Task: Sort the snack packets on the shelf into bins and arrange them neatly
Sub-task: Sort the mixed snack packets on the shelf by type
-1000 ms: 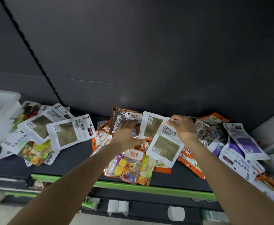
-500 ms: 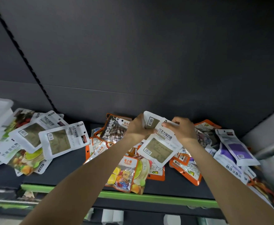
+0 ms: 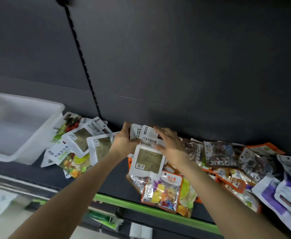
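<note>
Both hands up at the back of the shelf point(image 3: 106, 178) now, working one white packet point(image 3: 147, 160) w/ the brown window and barcode. It hangs upright btwn them, over the mixed pile point(image 3: 210, 169) mid-shelf, a second white packet point(image 3: 135, 133) tucked just behind its top.

Handling, my read: flat foil-type pouch, light, floppy, probably a bit slick. Bends if held by one corner, so the stiff top seal is the place to grab, thumb in front and fingers behind. Contents look thin; no crush worry that I can see.

Left hand point(image 3: 124, 144): fingers curled round the packet's top left edge, thumb pressed on the front near the printed label. That's a real hold. Looks like it has the rear packet too, but can't confirm.

Right hand point(image 3: 171, 145): blurred. Fingers spread and fairly straight, laid on the top right corner; thumb against the front edge. More steadying than clamping, and whether it pinches I can't tell.

White bin point(image 3: 20, 128) sits far left on the shelf, nothing visible inside. Matching white packets point(image 3: 89, 140) lie just beside it.
</note>
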`<control>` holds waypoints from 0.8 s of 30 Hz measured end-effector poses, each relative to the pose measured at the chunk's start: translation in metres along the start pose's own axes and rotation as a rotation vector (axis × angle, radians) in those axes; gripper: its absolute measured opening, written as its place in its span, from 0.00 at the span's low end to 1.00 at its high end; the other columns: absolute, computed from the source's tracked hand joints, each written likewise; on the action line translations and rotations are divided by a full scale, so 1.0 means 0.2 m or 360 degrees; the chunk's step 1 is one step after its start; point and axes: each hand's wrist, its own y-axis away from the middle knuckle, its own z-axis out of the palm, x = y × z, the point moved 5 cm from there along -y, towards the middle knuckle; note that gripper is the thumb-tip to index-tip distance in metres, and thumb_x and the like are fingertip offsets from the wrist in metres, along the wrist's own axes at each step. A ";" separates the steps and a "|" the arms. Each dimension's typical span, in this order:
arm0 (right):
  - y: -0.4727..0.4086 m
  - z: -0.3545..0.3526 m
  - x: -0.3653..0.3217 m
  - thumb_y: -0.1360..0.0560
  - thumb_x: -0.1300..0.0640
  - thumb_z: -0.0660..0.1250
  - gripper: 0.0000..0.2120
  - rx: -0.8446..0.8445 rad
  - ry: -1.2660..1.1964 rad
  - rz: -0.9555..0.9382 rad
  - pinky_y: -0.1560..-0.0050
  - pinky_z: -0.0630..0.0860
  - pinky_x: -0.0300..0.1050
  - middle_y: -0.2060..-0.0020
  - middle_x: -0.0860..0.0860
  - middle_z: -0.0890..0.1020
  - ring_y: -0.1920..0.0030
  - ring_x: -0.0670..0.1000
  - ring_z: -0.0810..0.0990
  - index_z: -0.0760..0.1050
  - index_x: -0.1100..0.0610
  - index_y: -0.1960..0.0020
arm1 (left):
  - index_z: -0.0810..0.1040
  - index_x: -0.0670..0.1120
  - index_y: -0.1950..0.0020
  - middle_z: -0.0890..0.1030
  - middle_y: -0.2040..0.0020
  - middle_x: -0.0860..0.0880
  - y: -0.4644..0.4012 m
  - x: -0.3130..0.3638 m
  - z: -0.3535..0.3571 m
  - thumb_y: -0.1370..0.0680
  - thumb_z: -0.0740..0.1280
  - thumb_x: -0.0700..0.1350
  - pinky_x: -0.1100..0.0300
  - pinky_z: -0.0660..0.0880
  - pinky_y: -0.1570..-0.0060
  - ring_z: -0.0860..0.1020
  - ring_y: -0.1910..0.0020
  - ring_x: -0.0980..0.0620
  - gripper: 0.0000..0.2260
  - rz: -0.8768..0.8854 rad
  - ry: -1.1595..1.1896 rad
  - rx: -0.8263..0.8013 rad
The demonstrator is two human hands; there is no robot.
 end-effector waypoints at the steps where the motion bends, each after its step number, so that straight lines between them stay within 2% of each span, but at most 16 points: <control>1: -0.03 0.04 -0.05 0.23 0.55 0.65 0.30 0.0025 -0.0028 -0.0022 0.31 0.64 0.49 0.29 0.50 0.63 0.28 0.52 0.61 0.58 0.49 0.25 | 0.66 0.45 0.39 0.81 0.53 0.50 0.00 -0.03 -0.06 0.25 0.70 0.39 0.69 0.75 0.64 0.79 0.58 0.52 0.18 0.0027 -0.0062 0.0012; 2: -0.07 0.08 -0.10 0.22 0.56 0.65 0.28 0.0030 -0.0033 -0.0027 0.31 0.64 0.48 0.30 0.51 0.64 0.29 0.52 0.62 0.59 0.49 0.25 | 0.67 0.44 0.37 0.80 0.54 0.51 0.00 -0.07 -0.12 0.25 0.70 0.39 0.72 0.71 0.68 0.78 0.61 0.53 0.19 0.0061 -0.0144 0.0037; 3: -0.11 0.12 -0.14 0.22 0.56 0.64 0.27 0.0015 -0.0028 -0.0019 0.32 0.64 0.48 0.31 0.51 0.66 0.30 0.52 0.63 0.60 0.50 0.25 | 0.67 0.44 0.36 0.79 0.54 0.50 -0.01 -0.11 -0.17 0.25 0.70 0.40 0.71 0.70 0.69 0.76 0.62 0.52 0.20 0.0080 -0.0242 0.0061; 6: -0.22 0.27 -0.29 0.23 0.56 0.66 0.30 -0.0130 -0.0090 -0.0043 0.33 0.65 0.47 0.35 0.52 0.68 0.33 0.53 0.67 0.59 0.50 0.25 | 0.64 0.46 0.29 0.80 0.56 0.41 -0.04 -0.25 -0.35 0.23 0.68 0.42 0.56 0.73 0.62 0.77 0.60 0.44 0.24 -0.0003 -0.0432 0.0144; 10: -0.30 0.51 -0.47 0.25 0.54 0.69 0.40 -0.0342 -0.0165 -0.0079 0.33 0.66 0.48 0.31 0.52 0.63 0.31 0.52 0.63 0.47 0.49 0.22 | 0.61 0.46 0.28 0.80 0.51 0.39 -0.11 -0.42 -0.53 0.22 0.66 0.40 0.54 0.71 0.57 0.78 0.51 0.39 0.25 -0.0083 -0.0579 0.0224; 12: -0.32 0.60 -0.55 0.25 0.54 0.69 0.42 -0.0419 -0.0105 -0.0061 0.33 0.66 0.49 0.27 0.50 0.58 0.29 0.51 0.61 0.44 0.46 0.23 | 0.57 0.47 0.26 0.76 0.43 0.38 -0.13 -0.47 -0.57 0.22 0.64 0.37 0.50 0.73 0.52 0.76 0.44 0.39 0.27 -0.0060 -0.0757 0.0212; 14: -0.34 0.67 -0.59 0.26 0.55 0.70 0.42 -0.0459 0.0006 -0.0054 0.31 0.64 0.48 0.25 0.49 0.53 0.27 0.52 0.58 0.45 0.46 0.23 | 0.53 0.47 0.24 0.62 0.28 0.39 -0.13 -0.48 -0.57 0.23 0.64 0.36 0.48 0.68 0.37 0.65 0.31 0.39 0.32 0.0113 -0.1209 0.0230; 16: -0.35 0.69 -0.60 0.26 0.55 0.70 0.41 -0.0468 0.0084 -0.0019 0.31 0.63 0.47 0.24 0.48 0.52 0.26 0.52 0.57 0.48 0.47 0.23 | 0.49 0.48 0.22 0.50 0.23 0.43 -0.09 -0.48 -0.51 0.22 0.63 0.41 0.48 0.54 0.27 0.53 0.24 0.42 0.32 0.0409 -0.1595 0.0029; 18: -0.34 0.66 -0.58 0.26 0.53 0.69 0.38 -0.0430 0.0174 0.0013 0.32 0.65 0.49 0.24 0.48 0.51 0.25 0.52 0.56 0.52 0.46 0.23 | 0.48 0.47 0.22 0.50 0.22 0.46 -0.04 -0.52 -0.42 0.21 0.61 0.52 0.50 0.46 0.25 0.49 0.23 0.45 0.33 0.0646 -0.1890 -0.0315; 20: -0.29 0.59 -0.52 0.24 0.52 0.67 0.34 -0.0340 0.0307 0.0065 0.30 0.64 0.50 0.24 0.49 0.51 0.24 0.53 0.52 0.53 0.47 0.23 | 0.50 0.48 0.22 0.52 0.22 0.47 -0.03 -0.58 -0.39 0.21 0.58 0.58 0.48 0.45 0.25 0.49 0.24 0.46 0.32 0.0715 -0.2082 -0.0455; 24: -0.15 0.42 -0.31 0.22 0.46 0.63 0.34 -0.0052 0.0609 0.0298 0.25 0.54 0.53 0.23 0.52 0.48 0.23 0.54 0.45 0.51 0.50 0.23 | 0.57 0.46 0.24 0.57 0.24 0.44 -0.05 -0.57 -0.34 0.23 0.58 0.61 0.43 0.47 0.26 0.54 0.25 0.43 0.32 0.0564 -0.2211 -0.0417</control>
